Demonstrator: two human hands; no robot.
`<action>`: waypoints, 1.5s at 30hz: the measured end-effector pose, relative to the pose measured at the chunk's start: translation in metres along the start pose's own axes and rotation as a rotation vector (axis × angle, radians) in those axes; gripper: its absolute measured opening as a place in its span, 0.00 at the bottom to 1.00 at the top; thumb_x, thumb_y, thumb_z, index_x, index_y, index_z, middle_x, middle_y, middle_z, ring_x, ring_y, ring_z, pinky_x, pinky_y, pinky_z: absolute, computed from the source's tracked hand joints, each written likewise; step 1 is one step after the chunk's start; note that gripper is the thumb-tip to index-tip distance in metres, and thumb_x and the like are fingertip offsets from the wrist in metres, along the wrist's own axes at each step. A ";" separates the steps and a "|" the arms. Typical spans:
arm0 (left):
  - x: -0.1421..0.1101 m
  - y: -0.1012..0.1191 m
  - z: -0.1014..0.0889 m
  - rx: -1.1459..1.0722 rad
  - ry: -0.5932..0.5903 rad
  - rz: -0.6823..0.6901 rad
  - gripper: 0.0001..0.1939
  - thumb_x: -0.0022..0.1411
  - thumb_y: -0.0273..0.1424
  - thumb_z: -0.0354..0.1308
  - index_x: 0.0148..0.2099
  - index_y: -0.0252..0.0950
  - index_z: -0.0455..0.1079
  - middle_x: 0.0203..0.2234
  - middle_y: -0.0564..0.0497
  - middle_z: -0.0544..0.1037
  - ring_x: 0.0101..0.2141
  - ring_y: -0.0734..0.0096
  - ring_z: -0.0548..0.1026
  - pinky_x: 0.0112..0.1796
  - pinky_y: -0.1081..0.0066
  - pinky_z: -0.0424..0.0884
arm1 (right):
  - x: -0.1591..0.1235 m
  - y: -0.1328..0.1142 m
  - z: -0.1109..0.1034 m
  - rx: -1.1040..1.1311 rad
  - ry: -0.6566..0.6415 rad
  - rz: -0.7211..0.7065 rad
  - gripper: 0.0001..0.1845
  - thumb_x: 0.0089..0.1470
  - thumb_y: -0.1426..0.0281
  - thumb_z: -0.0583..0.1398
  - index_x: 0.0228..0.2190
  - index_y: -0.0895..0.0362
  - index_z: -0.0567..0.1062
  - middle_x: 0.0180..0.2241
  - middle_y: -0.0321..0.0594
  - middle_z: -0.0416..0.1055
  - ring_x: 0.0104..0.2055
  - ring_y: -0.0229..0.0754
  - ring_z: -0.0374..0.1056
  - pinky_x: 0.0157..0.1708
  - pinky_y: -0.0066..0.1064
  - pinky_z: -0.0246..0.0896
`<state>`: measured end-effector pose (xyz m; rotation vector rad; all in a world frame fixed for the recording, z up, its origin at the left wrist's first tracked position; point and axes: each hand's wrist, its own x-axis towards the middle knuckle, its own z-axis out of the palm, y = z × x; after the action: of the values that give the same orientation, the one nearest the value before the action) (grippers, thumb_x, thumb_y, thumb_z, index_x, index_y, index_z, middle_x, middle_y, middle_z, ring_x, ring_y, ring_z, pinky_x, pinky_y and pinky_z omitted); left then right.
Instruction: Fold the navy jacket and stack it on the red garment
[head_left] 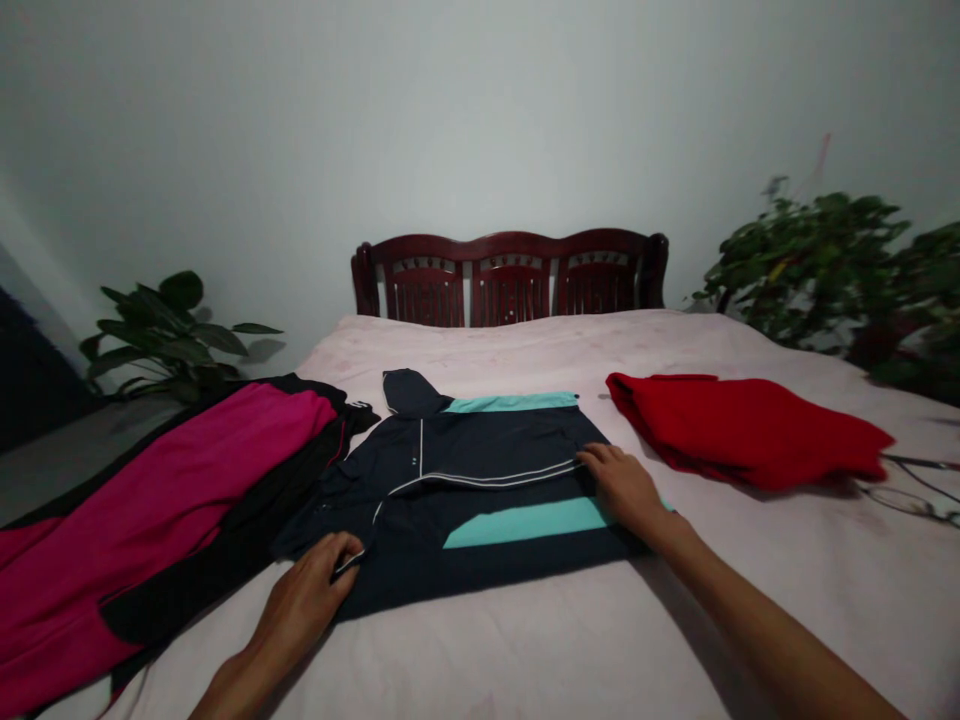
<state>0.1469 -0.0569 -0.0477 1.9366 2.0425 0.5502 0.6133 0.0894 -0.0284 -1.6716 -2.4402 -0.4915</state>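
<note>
A dark navy jacket (480, 470) with teal bands and thin white piping lies partly folded in the middle of the bed. My left hand (307, 595) pinches the jacket's near left edge, fingers closed on the cloth. My right hand (622, 485) rests on the jacket's right edge with fingers curled over the fabric by the white piping.
A magenta and black garment (150, 490) lies spread at the left. A folded red garment (742, 425) sits at the right, with eyeglasses (915, 495) beside it. The pink sheet (525, 620) covers the bed. A dark wooden headboard (510, 275) and potted plants (840, 270) stand behind.
</note>
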 end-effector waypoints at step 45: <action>0.032 0.082 0.006 -0.057 0.230 0.293 0.18 0.66 0.27 0.43 0.49 0.39 0.73 0.54 0.47 0.74 0.58 0.64 0.69 0.59 0.60 0.63 | -0.032 -0.063 -0.048 0.498 0.084 0.032 0.26 0.62 0.63 0.49 0.59 0.55 0.69 0.59 0.47 0.68 0.62 0.50 0.62 0.61 0.48 0.56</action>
<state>0.2206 -0.0217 -0.0137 2.2437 1.8510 0.9255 0.5633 0.0240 -0.0045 -1.4404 -2.2257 0.0535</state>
